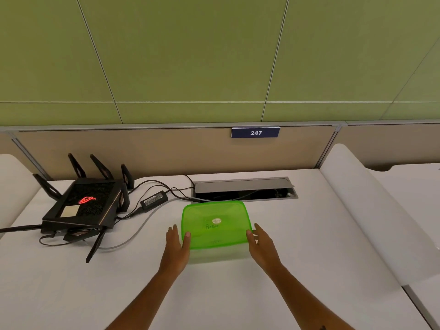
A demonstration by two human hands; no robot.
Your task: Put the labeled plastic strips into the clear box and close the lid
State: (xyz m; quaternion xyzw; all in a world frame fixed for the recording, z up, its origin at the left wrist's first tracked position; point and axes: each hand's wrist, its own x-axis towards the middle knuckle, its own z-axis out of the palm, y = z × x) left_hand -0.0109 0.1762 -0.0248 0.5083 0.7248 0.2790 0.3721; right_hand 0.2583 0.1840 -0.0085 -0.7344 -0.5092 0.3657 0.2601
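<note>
A box with a translucent green lid (215, 223) sits on the white desk, the lid lying flat on top. The lid bears a small oval sticker and handwritten black lettering. My left hand (177, 246) rests against the box's left side, thumb on the lid's near-left edge. My right hand (263, 246) is at the right side, thumb touching the lid's near-right corner. The fingers of both hands are extended. No plastic strips are visible; the box's contents are hidden under the lid.
A black router (83, 208) with several antennas stands at the left, with a power brick (153, 200) and cables trailing toward an open cable hatch (245, 189) behind the box. A beige partition with a "247" sign (255, 132) backs the desk.
</note>
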